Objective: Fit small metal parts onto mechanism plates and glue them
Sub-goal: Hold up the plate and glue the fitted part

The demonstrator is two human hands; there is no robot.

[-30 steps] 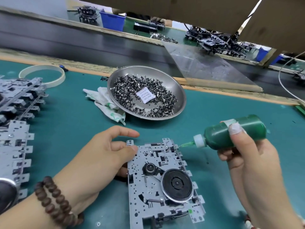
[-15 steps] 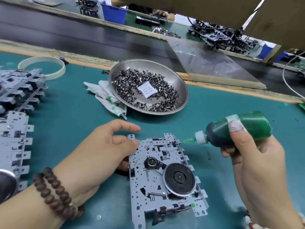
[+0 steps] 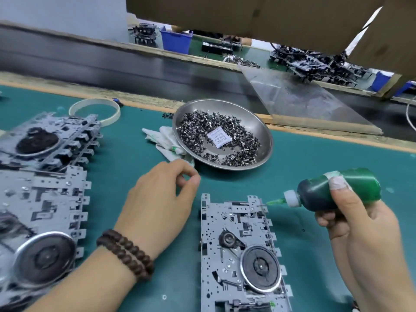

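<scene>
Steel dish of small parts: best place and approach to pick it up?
Take the steel dish by its bare near-right rim, coming from the right. The rim flares out thin, good for a pinch grip. The left edge sits over a white cloth, and loose parts fill the middle, so keep it level.

The stack of grey metal mechanism plates (image 3: 42,199) at the green mat's left edge is blurred and cut off there. The grey plate with a black flywheel (image 3: 240,255) runs off the bottom edge. Print on the small white paper slip (image 3: 219,137) in the steel dish is unreadable.

Green bench mat (image 3: 315,158), dark conveyor (image 3: 112,64), perhaps cardboard (image 3: 247,16) overhead.
</scene>
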